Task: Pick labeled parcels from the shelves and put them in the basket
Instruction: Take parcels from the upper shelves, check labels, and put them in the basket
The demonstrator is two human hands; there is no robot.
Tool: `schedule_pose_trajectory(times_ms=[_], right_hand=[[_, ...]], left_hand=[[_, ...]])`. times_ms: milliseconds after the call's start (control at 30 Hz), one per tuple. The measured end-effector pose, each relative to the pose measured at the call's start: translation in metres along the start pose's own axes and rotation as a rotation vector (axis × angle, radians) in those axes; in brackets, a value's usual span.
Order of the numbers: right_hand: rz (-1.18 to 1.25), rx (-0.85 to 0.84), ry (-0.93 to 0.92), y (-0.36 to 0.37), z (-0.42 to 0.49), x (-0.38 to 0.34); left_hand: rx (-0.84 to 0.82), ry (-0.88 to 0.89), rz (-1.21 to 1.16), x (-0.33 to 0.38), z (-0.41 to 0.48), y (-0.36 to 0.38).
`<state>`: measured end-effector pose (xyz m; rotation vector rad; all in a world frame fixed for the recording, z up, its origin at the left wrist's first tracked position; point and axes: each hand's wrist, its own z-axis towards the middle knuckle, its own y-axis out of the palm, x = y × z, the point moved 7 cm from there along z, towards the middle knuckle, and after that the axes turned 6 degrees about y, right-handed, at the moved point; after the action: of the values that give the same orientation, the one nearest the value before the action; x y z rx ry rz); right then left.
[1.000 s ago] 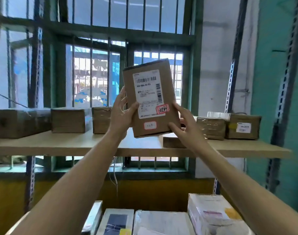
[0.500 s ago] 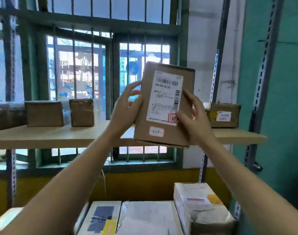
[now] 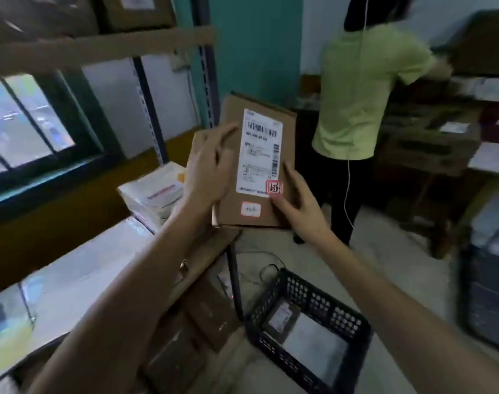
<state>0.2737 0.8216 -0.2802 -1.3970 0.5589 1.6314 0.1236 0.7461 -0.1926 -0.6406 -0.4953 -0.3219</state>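
Note:
I hold a flat brown cardboard parcel [image 3: 256, 163] in front of me, its white barcode label and two red-edged stickers facing me. My left hand [image 3: 208, 169] grips its left edge, fingers spread over the front. My right hand [image 3: 299, 206] holds the lower right corner. On the floor below and to the right sits a black perforated plastic basket [image 3: 322, 305]. Inside it lie a small brown labelled parcel [image 3: 282, 318] and a white one [image 3: 316, 345].
Shelves on the left carry white wrapped parcels [image 3: 154, 191] and brown boxes [image 3: 211, 308] lower down. A person in a green shirt [image 3: 362, 89] stands ahead on the right, facing away at more shelving [image 3: 430, 149]. A dark crate [image 3: 490, 294] sits far right.
My view has swung right and down, away from the window shelf. The parcel came down with both hands and now hangs above the floor near the basket.

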Motion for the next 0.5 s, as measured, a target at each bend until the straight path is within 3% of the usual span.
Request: schedule_pose_trajectory(times_ms=[300,500], right_hand=[[0.037,0.083,0.756,-0.037,-0.158,0.260],[0.144,0.155,1.096,-0.037,-0.198,0.395]], left_hand=[[-0.877,-0.358,-0.096,-0.105,-0.217,0.248],[-0.981,-0.717,-0.207,-0.166,-0.308,0.346]])
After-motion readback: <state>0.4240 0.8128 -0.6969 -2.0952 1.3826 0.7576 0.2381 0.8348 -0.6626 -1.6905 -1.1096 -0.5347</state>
